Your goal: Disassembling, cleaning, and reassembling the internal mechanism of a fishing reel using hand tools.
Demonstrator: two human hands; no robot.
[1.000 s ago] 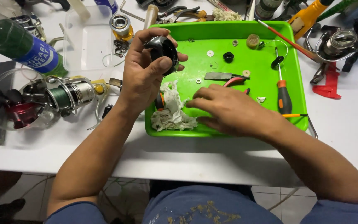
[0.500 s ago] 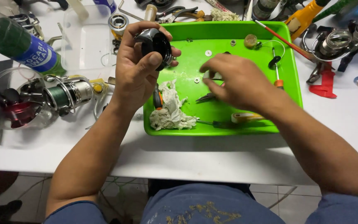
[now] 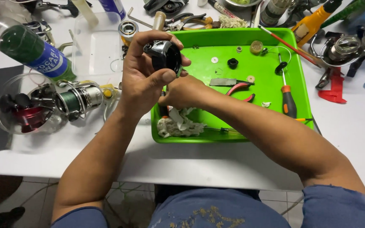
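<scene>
My left hand (image 3: pixel 142 78) holds a black and silver fishing reel body (image 3: pixel 164 55) above the left edge of a green tray (image 3: pixel 300 84). My right hand (image 3: pixel 182 90) is curled just below it, fingers closed near the reel's underside; whether it holds a small part is hidden. A crumpled white rag (image 3: pixel 178 122) lies in the tray beneath both hands. Further right in the tray lie red-handled pliers (image 3: pixel 239 88), a flat grey metal piece (image 3: pixel 224 81), a small black cap (image 3: pixel 232 63) and an orange and black screwdriver (image 3: pixel 288 99).
On the white table at left stand a green spinning reel (image 3: pixel 79 98), a round clear bowl with dark reel parts (image 3: pixel 24 109), a lying green bottle (image 3: pixel 30 48) and a clear box (image 3: pixel 93 46). More reels (image 3: pixel 345 46), a red plastic piece (image 3: pixel 334 86) and tools crowd the right and back.
My right hand swept from the tray's front up over the small parts, then came back left under the reel body. My left hand kept the reel raised.
</scene>
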